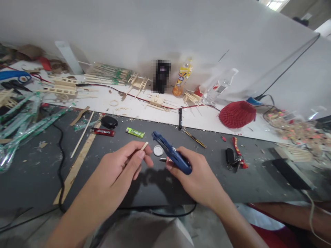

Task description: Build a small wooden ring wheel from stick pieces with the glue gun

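Observation:
My left hand [123, 162] pinches a short pale wooden stick [144, 146] between thumb and forefinger, its end pointing up and away. Opposite it, my right hand [195, 168] is wrapped around a blue glue gun [178, 160], whose small metal nozzle points left toward my left hand. The stick and the nozzle are apart. Between the hands, on the dark tabletop, lies a round white disc [158, 150]. Just beyond my left hand is a green lighter-sized packet [135, 132]. Part of the glue gun is hidden by my right fingers.
Small wooden frames [156, 101] stand along the white board behind. Further items are a drink bottle [182, 77], a clear bottle [221, 86], a red ribbed bowl [237, 114], a craft knife [180, 119], keys [230, 157], a red lighter [103, 132] and a wooden strip [77, 165].

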Tool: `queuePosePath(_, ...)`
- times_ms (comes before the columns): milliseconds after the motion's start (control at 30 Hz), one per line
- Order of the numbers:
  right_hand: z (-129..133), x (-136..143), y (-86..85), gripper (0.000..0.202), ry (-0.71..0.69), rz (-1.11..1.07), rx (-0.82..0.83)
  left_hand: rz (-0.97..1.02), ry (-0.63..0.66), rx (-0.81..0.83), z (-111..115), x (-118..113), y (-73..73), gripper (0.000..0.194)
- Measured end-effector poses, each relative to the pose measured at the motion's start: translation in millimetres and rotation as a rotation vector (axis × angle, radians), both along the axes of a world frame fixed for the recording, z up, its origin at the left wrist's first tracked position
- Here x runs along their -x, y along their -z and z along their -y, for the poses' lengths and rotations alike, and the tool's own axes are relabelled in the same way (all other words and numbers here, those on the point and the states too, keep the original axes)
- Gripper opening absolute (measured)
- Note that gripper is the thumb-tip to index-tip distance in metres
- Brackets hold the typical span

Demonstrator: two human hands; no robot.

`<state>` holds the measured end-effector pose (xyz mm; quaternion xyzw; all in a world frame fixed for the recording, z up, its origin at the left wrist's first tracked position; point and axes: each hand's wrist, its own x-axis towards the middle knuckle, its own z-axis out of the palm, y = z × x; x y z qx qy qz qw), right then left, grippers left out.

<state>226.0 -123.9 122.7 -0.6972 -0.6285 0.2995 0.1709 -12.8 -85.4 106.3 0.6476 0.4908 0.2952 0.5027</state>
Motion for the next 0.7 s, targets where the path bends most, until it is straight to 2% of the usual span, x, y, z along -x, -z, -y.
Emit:
queuePosePath(100,11.6,13.0,2.4,0.027,0.024,-0.137,0.043,-0.022,-0.016,-0.097,5.9,-6.0,-6.9,0.046)
queuePosePath(367,23.9,25.0,4.6,0.024,0.048,-0.086,0.034,-0.084,-0.054,-0.339,9.7,-13.7,-25.3,0.045)
queuePosePath(533,30.1,27.9,3.7,0.025,0.09,-0.017,0.014,-0.149,-0.116,-0.425,10.9,-14.7,-29.1,0.032)
queuePosePath(700,34.1,29.5,4.8,0.025,0.108,0.009,-0.054,-0.203,-0.14,-0.518,13.1,-15.4,-35.5,0.04)
